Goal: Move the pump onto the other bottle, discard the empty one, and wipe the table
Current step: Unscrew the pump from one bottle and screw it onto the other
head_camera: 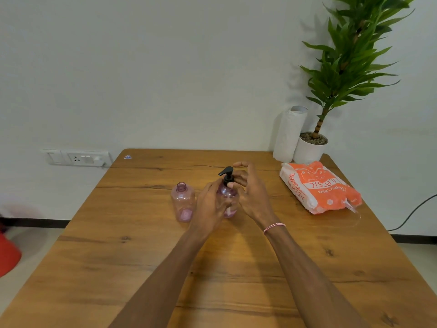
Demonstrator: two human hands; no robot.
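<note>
Two clear pink bottles stand upright on the wooden table (142, 256). The left bottle (183, 202) has an open neck with no cap. The right bottle (227, 194) carries a black pump (227, 175). My left hand (210, 207) wraps around the body of the right bottle. My right hand (253, 192) pinches the black pump collar with thumb and fingertips, the other fingers spread above it. Much of the right bottle is hidden behind my hands.
An orange and white tissue pack (319, 188) lies at the right. A white paper towel roll (289, 133) and a potted plant (312, 147) stand at the far right corner by the wall. A red object (8, 254) sits on the floor at the left.
</note>
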